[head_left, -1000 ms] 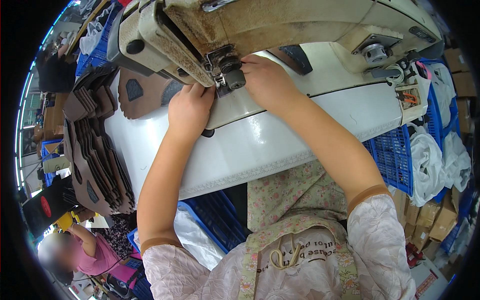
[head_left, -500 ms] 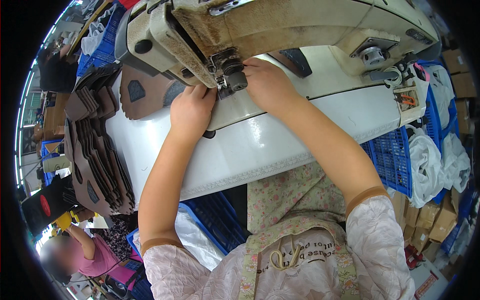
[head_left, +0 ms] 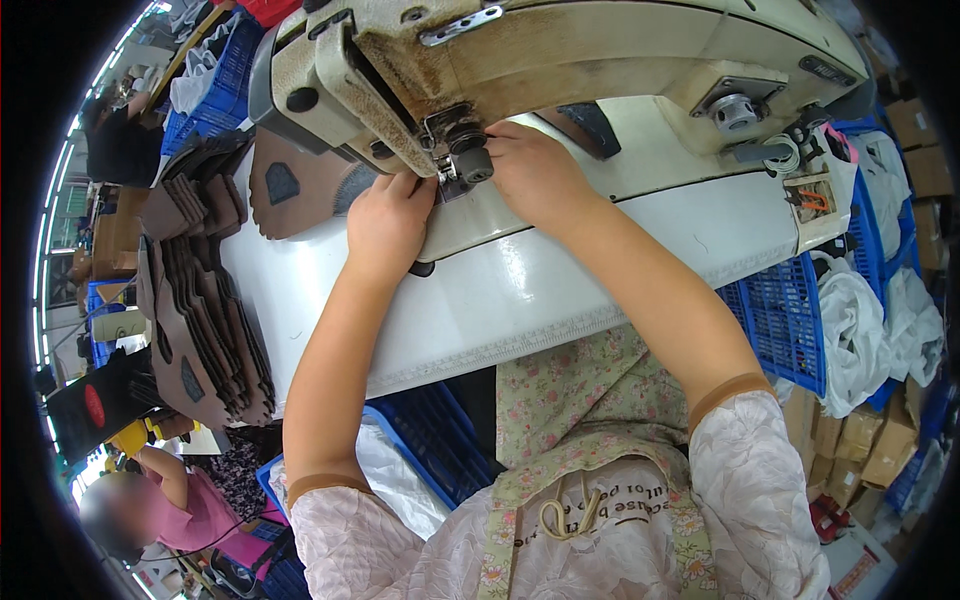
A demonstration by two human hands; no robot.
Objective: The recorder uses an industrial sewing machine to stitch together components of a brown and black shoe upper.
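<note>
No object was seen clamped in either hand; both were laid flat, fingers pressed down on the work at the needle. The left hand (head_left: 388,222) was spread palm-down on the white sewing table (head_left: 520,290), its fingertips (head_left: 405,185) touching the edge of a brown cut piece (head_left: 300,190) that was lying just left of the presser foot (head_left: 462,165). The right hand (head_left: 535,175) was curled against the right side of the presser foot, fingers bunched together; whether anything was pinched beneath them could not be told, as the machine head hid the spot. The beige sewing machine (head_left: 560,60) was seen arching over both hands, worn and stained along its arm. A tall fanned stack of brown cut pieces (head_left: 205,320) was lying at the table's left end, well apart from the hands. Blue plastic crates (head_left: 785,310) holding white bags (head_left: 860,330) were placed at the right, beside cardboard boxes (head_left: 860,440). 1 other person in a pink top (head_left: 190,505) was seated at the lower left.
</note>
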